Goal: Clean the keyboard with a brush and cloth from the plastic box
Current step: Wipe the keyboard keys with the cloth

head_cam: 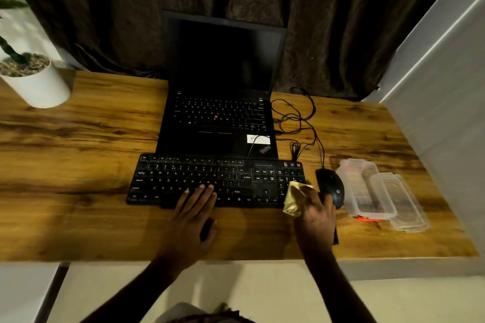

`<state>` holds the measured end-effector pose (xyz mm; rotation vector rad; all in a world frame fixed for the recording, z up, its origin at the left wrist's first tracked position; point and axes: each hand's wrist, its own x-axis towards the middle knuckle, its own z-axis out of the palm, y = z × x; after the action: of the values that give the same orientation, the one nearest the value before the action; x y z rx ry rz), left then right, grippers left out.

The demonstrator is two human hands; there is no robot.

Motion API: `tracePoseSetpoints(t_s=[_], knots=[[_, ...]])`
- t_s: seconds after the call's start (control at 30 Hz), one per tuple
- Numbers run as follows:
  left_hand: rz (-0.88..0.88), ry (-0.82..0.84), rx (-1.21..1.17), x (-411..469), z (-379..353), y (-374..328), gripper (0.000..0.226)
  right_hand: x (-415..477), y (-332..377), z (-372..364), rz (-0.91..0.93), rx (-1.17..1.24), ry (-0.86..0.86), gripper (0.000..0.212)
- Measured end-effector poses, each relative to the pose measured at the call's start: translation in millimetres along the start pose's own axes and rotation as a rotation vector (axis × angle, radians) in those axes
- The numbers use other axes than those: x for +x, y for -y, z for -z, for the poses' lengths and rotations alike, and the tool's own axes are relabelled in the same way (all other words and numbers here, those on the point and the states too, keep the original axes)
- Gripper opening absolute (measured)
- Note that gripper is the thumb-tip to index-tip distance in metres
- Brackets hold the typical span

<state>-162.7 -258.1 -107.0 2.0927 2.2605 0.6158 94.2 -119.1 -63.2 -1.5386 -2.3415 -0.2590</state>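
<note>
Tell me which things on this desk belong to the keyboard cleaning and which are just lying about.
In the job: keyboard, left hand resting on it, cloth held in the right hand, plastic box, its lid.
Lying about: laptop, mouse, cables, potted plant.

An open laptop (pixel 220 102), mouse (pixel 332 185) and potted plant (pixel 35 84) share the wooden desk (pixel 78 139).

A dark brown, wrinkled curtain (pixel 328 21) hangs behind the wood-grain desk (pixel 78 152). A pale wall (pixel 446 73) runs along its right edge. Light floor (pixel 262 291) shows below its near edge. Lighting is dim and warm.
</note>
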Motion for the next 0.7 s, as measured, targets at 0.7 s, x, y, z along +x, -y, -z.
tracePoseSetpoints(t_s=[0.7], knots=[[-0.014,-0.008,-0.002,-0.6,1.3,0.1,0.061,-1.0,7.8,-5.7,0.057,0.083,0.009,0.064]])
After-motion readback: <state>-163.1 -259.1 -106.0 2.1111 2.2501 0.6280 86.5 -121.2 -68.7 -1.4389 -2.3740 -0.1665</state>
